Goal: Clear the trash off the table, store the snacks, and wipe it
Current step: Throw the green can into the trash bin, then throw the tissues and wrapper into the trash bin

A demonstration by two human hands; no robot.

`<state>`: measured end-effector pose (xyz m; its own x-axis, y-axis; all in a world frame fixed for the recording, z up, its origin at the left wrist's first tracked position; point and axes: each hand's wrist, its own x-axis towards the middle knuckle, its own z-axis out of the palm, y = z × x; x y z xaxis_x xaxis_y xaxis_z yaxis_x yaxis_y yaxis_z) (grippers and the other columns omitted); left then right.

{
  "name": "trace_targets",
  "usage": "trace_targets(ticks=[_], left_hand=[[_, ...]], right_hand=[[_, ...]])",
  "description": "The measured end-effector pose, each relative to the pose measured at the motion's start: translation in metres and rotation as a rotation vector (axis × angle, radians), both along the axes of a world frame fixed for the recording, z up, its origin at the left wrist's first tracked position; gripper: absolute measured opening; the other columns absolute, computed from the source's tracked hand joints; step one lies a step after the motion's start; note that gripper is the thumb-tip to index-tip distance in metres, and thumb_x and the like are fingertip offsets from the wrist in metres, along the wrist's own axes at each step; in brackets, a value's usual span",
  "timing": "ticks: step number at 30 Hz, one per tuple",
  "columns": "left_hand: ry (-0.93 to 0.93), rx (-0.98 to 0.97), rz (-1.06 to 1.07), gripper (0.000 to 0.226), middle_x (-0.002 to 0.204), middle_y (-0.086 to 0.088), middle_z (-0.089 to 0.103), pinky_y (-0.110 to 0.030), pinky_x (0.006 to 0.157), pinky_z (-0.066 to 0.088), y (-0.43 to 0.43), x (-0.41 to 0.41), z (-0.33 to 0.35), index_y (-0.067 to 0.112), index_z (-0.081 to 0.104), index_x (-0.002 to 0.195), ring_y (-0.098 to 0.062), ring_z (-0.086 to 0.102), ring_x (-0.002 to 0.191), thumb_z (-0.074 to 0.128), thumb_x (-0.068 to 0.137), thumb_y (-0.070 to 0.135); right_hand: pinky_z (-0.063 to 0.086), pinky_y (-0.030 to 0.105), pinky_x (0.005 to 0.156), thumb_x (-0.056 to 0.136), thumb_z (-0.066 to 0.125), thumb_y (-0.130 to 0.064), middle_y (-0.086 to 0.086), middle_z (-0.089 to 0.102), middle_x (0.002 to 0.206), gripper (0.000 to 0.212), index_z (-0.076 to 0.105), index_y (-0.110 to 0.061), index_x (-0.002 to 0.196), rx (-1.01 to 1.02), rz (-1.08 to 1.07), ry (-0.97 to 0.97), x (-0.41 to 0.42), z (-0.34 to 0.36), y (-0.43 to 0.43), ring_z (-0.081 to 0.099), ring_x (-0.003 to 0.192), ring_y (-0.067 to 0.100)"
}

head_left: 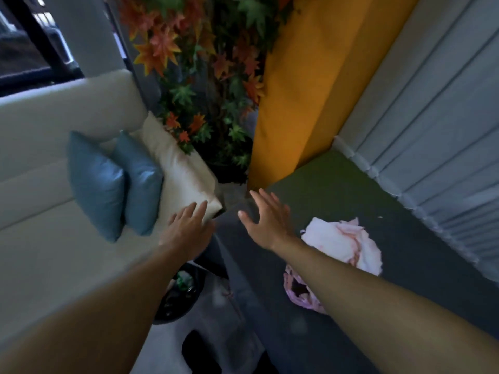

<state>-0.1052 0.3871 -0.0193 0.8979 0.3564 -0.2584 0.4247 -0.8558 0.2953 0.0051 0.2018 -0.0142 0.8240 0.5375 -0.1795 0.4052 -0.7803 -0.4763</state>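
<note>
Both bare arms reach forward into the middle of the view. The left hand point(186, 228) is spread flat, its fingers point(199, 209) straight and holding nothing. Their tips lie over the corner of a cream cushion point(183, 171), though I cannot tell whether they touch it. The right hand point(266, 220) is likewise empty, its fingers point(259, 201) splayed wide, held over the near corner of the dark surface point(351, 190) (the whole view is tilted and a little blurred).

At four o'clock from the right hand a crumpled white-and-pink cloth point(347, 244) lies on the surface, just beside the right forearm. At seven o'clock from that cloth a pink bag point(298, 291) rests on the surface too, its dark mouth showing and its right part hidden under the forearm. At six o'clock from the left hand, lower down beside the surface, stands a round black bin point(170, 315) with green and pale rubbish inside; the left forearm covers part of its rim.

At nine o'clock from the left hand two blue cushions point(94, 187) lean side by side on a cream sofa point(40, 157), with the cream cushion just to their right. At twelve o'clock stands a plant point(205, 90) with orange, red and green leaves. A yellow panel point(297, 90) rises at one o'clock, and grey pleated panels point(432, 117) run along the far edge of the surface.
</note>
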Motion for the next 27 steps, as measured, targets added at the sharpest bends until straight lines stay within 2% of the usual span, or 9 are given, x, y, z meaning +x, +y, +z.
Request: trace_targets(ticks=[4, 6, 10, 15, 18, 20, 23, 27], left_hand=[[-0.037, -0.017, -0.091, 0.062, 0.153, -0.008, 0.036, -0.045, 0.114, 0.029, -0.049, 0.026, 0.001, 0.023, 0.027, 0.15, -0.03, 0.036, 0.141, 0.038, 0.096, 0.05], [-0.027, -0.014, -0.149, 0.064, 0.155, -0.005, 0.033, -0.042, 0.115, 0.026, -0.074, 0.036, -0.002, 0.025, 0.023, 0.153, -0.027, 0.034, 0.142, 0.036, 0.096, 0.052], [0.009, -0.038, -0.249, 0.067, 0.163, -0.003, 0.018, -0.041, 0.12, 0.014, -0.119, 0.054, -0.009, 0.025, 0.013, 0.157, -0.024, 0.017, 0.15, 0.033, 0.099, 0.053], [0.064, -0.072, -0.341, 0.071, 0.164, -0.002, 0.014, -0.041, 0.122, 0.013, -0.16, 0.066, -0.019, 0.027, 0.008, 0.157, -0.022, 0.014, 0.151, 0.03, 0.098, 0.059], [0.081, -0.09, -0.374, 0.072, 0.164, -0.002, 0.015, -0.042, 0.122, 0.016, -0.178, 0.07, -0.027, 0.027, 0.009, 0.157, -0.022, 0.017, 0.15, 0.029, 0.097, 0.061], [0.076, -0.104, -0.391, 0.071, 0.162, 0.0, 0.021, -0.042, 0.121, 0.02, -0.189, 0.07, -0.03, 0.028, 0.013, 0.156, -0.023, 0.023, 0.148, 0.03, 0.096, 0.061], [0.081, -0.139, -0.409, 0.073, 0.153, 0.006, 0.034, -0.043, 0.116, 0.03, -0.2, 0.071, -0.034, 0.03, 0.017, 0.154, -0.022, 0.037, 0.139, 0.033, 0.092, 0.065], [0.106, -0.163, -0.425, 0.075, 0.152, 0.008, 0.037, -0.042, 0.109, 0.038, -0.209, 0.073, -0.036, 0.032, 0.02, 0.152, -0.021, 0.046, 0.129, 0.034, 0.089, 0.069]], right_hand=[[0.008, 0.059, 0.118, 0.095, 0.04, -0.065, -0.005, 0.013, 0.165, 0.07, 0.022, -0.033, 0.155, -0.031, -0.106, -0.01, 0.013, 0.005, -0.057, 0.005, 0.152, 0.022], [0.008, 0.061, 0.117, 0.093, 0.041, -0.066, -0.007, 0.013, 0.165, 0.071, 0.022, -0.034, 0.154, -0.048, -0.178, -0.012, 0.019, 0.004, -0.086, 0.003, 0.152, 0.021], [0.007, 0.064, 0.116, 0.09, 0.044, -0.068, -0.008, 0.014, 0.164, 0.071, 0.027, -0.036, 0.151, -0.088, -0.31, -0.044, 0.027, -0.004, -0.137, 0.002, 0.152, 0.024], [0.005, 0.073, 0.111, 0.083, 0.049, -0.072, -0.008, 0.007, 0.164, 0.076, 0.028, -0.041, 0.149, -0.203, -0.409, 0.014, 0.035, -0.017, -0.186, -0.002, 0.151, 0.031], [0.012, 0.073, 0.11, 0.08, 0.054, -0.072, -0.009, 0.002, 0.164, 0.076, 0.029, -0.044, 0.147, -0.228, -0.409, 0.108, 0.042, -0.028, -0.203, -0.001, 0.15, 0.035], [0.023, 0.066, 0.112, 0.078, 0.058, -0.069, -0.008, 0.006, 0.162, 0.076, 0.031, -0.044, 0.145, -0.201, -0.41, 0.159, 0.045, -0.037, -0.209, 0.005, 0.149, 0.035], [0.039, 0.053, 0.106, 0.076, 0.061, -0.056, -0.005, 0.029, 0.154, 0.071, 0.04, -0.04, 0.142, -0.139, -0.397, 0.131, 0.044, -0.046, -0.214, 0.028, 0.139, 0.03], [0.048, 0.044, 0.096, 0.076, 0.071, -0.033, 0.001, 0.045, 0.137, 0.07, 0.047, -0.038, 0.142, -0.079, -0.384, 0.108, 0.041, -0.05, -0.221, 0.047, 0.12, 0.031]])
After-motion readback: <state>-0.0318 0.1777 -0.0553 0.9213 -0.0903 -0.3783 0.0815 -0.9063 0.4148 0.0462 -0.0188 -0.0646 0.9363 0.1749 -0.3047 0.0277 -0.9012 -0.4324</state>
